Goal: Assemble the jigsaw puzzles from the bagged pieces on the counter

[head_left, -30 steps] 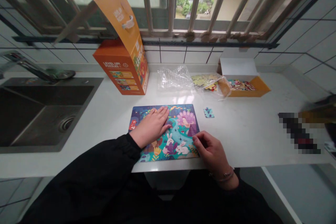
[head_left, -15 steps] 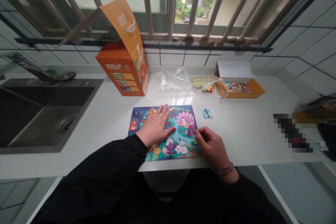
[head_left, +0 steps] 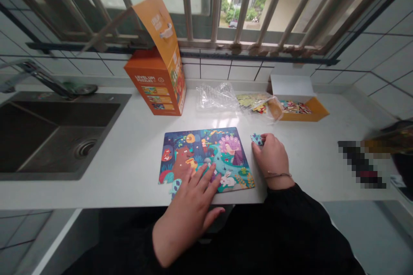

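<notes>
A jigsaw puzzle with a bear, a peacock and white rabbits lies flat on the white counter. Its lower left corner shows a gap, beside a turquoise patch with dark spots. Across the puzzle's lower edge rests my left hand, fingers spread and holding nothing. To the right of the puzzle, my right hand has thumb and fingertips closed on a loose turquoise puzzle piece. The fingers cover part of that piece, and it appears to be at counter level.
Behind the puzzle stand an orange puzzle box with its lid up, crumpled clear plastic, a bag of puzzle pieces and an open yellow box holding pieces. A sink is at left, barred window at back.
My left hand has slid down toward the puzzle's front edge, uncovering the bear. My right hand has moved from the puzzle's right edge up to the loose piece and closed on it.
</notes>
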Tool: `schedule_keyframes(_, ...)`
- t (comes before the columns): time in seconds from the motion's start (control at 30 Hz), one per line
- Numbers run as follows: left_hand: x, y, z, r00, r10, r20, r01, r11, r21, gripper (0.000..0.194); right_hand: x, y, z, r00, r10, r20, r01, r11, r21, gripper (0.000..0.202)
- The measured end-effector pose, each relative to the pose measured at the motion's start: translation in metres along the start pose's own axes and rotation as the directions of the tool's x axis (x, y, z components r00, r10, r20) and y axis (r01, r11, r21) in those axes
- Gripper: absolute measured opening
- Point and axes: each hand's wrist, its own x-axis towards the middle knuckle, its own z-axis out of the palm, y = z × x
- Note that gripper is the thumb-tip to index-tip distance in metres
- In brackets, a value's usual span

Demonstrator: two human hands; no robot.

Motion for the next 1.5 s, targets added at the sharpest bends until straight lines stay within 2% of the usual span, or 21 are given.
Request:
schedule_keyframes(0.13, -0.023, -0.015, 0.007, 0.992, -0.128, 0.002, 0.127, 0.991, 0.047, 0.070, -0.005, 0.002, -0.007, 0.999, 0.047, -0.007, -0.047, 0.998, 0.048, 0.035)
schedule_keyframes(0.23, -0.023, -0.028, 0.012, 0.992, -0.116, 0.049, 0.114, 0.992, 0.054, 0.067, -0.011, 0.002, -0.015, 0.995, 0.103, -0.009, -0.102, 0.988, 0.116, 0.037)
schedule_keyframes(0.33, -0.014, -0.035, 0.012, 0.994, -0.086, 0.061, 0.085, 0.996, 0.029, 0.068, -0.022, -0.005, -0.023, 0.994, 0.111, -0.008, -0.108, 0.976, 0.189, 0.038)
schedule_keyframes(0.47, 0.002, -0.042, 0.005, 0.998, -0.011, 0.059, 0.013, 0.999, -0.037, 0.063, -0.048, -0.031, -0.033, 0.999, 0.030, -0.015, -0.023, 0.945, 0.327, 0.037)
schedule_keyframes(0.53, 0.006, -0.044, 0.001, 1.000, 0.005, 0.020, -0.003, 0.995, -0.101, 0.059, -0.064, -0.049, -0.037, 0.999, -0.034, -0.019, 0.039, 0.920, 0.390, 0.036)
schedule_keyframes(0.6, 0.002, -0.040, -0.003, 0.997, -0.039, -0.061, 0.023, 0.969, -0.245, 0.052, -0.082, -0.069, -0.041, 0.994, -0.104, -0.035, 0.108, 0.890, 0.444, 0.031)
schedule_keyframes(0.63, -0.002, -0.037, -0.005, 0.989, -0.106, -0.101, 0.064, 0.933, -0.354, 0.049, -0.091, -0.079, -0.043, 0.988, -0.145, -0.047, 0.150, 0.867, 0.475, 0.028)
schedule_keyframes(0.67, -0.007, -0.032, -0.006, 0.972, -0.201, -0.125, 0.117, 0.867, -0.484, 0.047, -0.099, -0.089, -0.045, 0.979, -0.195, -0.060, 0.198, 0.837, 0.510, 0.025)
schedule_keyframes(0.7, -0.012, -0.026, -0.007, 0.940, -0.320, -0.120, 0.179, 0.762, -0.622, 0.045, -0.107, -0.099, -0.046, 0.966, -0.247, -0.077, 0.249, 0.803, 0.542, 0.022)
schedule_keyframes(0.77, -0.021, -0.015, -0.009, 0.849, -0.529, -0.021, 0.260, 0.451, -0.854, 0.043, -0.121, -0.117, -0.047, 0.935, -0.337, -0.114, 0.336, 0.732, 0.593, 0.018)
schedule_keyframes(0.83, -0.029, -0.008, -0.009, 0.757, -0.643, 0.115, 0.272, 0.150, -0.951, 0.040, -0.132, -0.132, -0.045, 0.897, -0.421, -0.134, 0.405, 0.664, 0.629, 0.017)
schedule_keyframes(0.87, -0.032, -0.007, -0.010, 0.720, -0.674, 0.165, 0.266, 0.047, -0.963, 0.040, -0.136, -0.138, -0.043, 0.876, -0.462, -0.137, 0.432, 0.629, 0.646, 0.017)
schedule_keyframes(0.9, -0.036, -0.009, -0.011, 0.688, -0.696, 0.204, 0.266, -0.019, -0.964, 0.041, -0.138, -0.143, -0.041, 0.855, -0.501, -0.135, 0.454, 0.594, 0.664, 0.018)
schedule_keyframes(0.97, -0.043, -0.018, -0.014, 0.638, -0.729, 0.248, 0.287, -0.074, -0.955, 0.045, -0.139, -0.147, -0.037, 0.809, -0.573, -0.131, 0.488, 0.530, 0.693, 0.021)
schedule_keyframes(1.03, -0.052, -0.031, -0.018, 0.608, -0.748, 0.267, 0.333, -0.065, -0.941, 0.050, -0.136, -0.143, -0.032, 0.775, -0.619, -0.122, 0.512, 0.504, 0.696, 0.026)
schedule_keyframes(1.1, -0.061, -0.046, -0.021, 0.588, -0.765, 0.261, 0.388, -0.017, -0.922, 0.056, -0.130, -0.134, -0.028, 0.769, -0.631, -0.104, 0.523, 0.528, 0.669, 0.028)
schedule_keyframes(1.23, -0.073, -0.071, -0.021, 0.594, -0.774, 0.220, 0.475, 0.117, -0.872, 0.059, -0.117, -0.114, -0.017, 0.826, -0.559, -0.070, 0.480, 0.633, 0.607, 0.017)
schedule_keyframes(1.33, -0.074, -0.080, -0.020, 0.607, -0.763, 0.223, 0.530, 0.179, -0.829, 0.057, -0.114, -0.109, -0.011, 0.865, -0.498, -0.060, 0.431, 0.678, 0.595, 0.011)
schedule_keyframes(1.5, -0.073, -0.083, -0.025, 0.586, -0.778, 0.227, 0.630, 0.262, -0.731, 0.055, -0.114, -0.112, -0.011, 0.845, -0.532, -0.059, 0.460, 0.665, 0.589, 0.007)
